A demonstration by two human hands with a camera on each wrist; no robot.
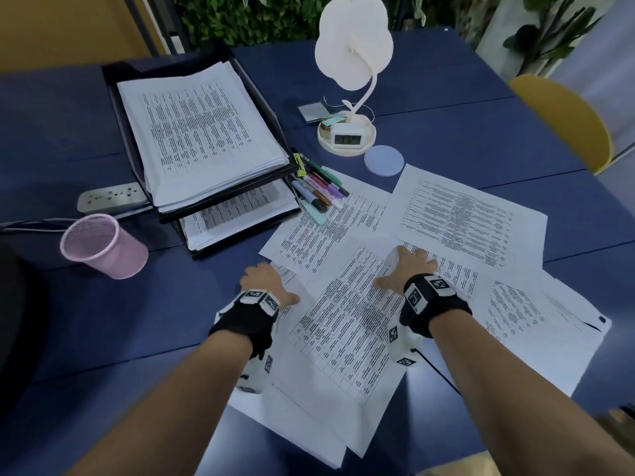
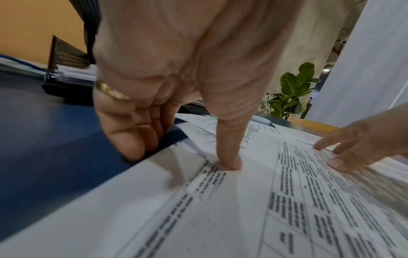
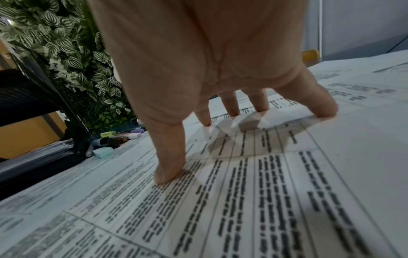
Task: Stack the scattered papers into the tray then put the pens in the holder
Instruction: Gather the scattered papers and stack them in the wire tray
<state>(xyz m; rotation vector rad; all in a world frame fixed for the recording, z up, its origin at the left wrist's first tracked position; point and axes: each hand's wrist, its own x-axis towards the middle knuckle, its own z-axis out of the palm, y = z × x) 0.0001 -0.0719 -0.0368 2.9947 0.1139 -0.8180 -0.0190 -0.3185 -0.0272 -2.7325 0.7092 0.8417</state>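
Pressing two hands (image 1: 338,278) on papers (image 1: 347,324); one holder (image 1: 103,245).

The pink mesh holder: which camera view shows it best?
The head view shows the pink mesh holder best: it appears whole, lying tipped on the blue table, left of the paper tray. Neither the left wrist view nor the right wrist view shows it.

You're at an office desk — a dark blue tabletop (image 1: 446,84) carries a black two-tier paper tray (image 1: 256,96) stacked with printed table sheets, more loose printed sheets (image 1: 464,214), a cluster of pastel marker pens (image 1: 318,187), a pink mesh pen holder (image 1: 103,245), a grey power strip (image 1: 111,197) and a white flower-shaped desk lamp (image 1: 354,42) with a small digital clock (image 1: 347,139) — a leafy green plant wall (image 1: 247,18) stands behind
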